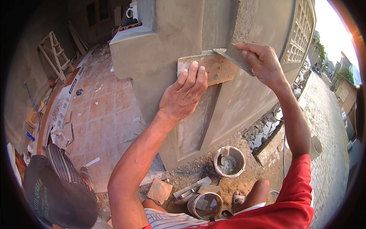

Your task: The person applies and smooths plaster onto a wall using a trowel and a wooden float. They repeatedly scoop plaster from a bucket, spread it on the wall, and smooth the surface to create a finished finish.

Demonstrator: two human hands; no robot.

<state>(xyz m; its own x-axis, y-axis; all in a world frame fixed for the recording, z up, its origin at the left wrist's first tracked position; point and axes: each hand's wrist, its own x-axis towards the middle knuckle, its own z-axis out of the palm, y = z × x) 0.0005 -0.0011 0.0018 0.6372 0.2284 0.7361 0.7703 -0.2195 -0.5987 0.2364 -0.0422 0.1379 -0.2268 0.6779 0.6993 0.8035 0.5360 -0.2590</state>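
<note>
Closest to my camera is the wearer's red shirt [282, 200], filling the edge from 4 to 5 o'clock, with a bare forearm rising on either side. Just above centre, at 12 o'clock, I see the left hand [185, 89] open, its fingers a little apart and laid on the face of a flat reddish-brown board [222, 70]. I cannot tell where its thumb sits. The board lies at 1 o'clock, against a grey plastered wall [167, 49]. At 2 o'clock the right hand [263, 63] is closed, thumb against fingers, around one end of a thin grey plate [235, 56]. That plate slants across the board's upper right part; whether the two touch, I can't make out.

Between 4 and 5 o'clock I have a bucket [241, 170] with grey paste inside. A second bucket [220, 198] stands between 5 and 6, and a square tile [159, 191] lies between 6 and 7. Another person [57, 194] in dark and striped clothing is at 8 o'clock, a wooden ladder [57, 53] leans at 10, and a paved lane [328, 126] runs past 3 o'clock.
</note>
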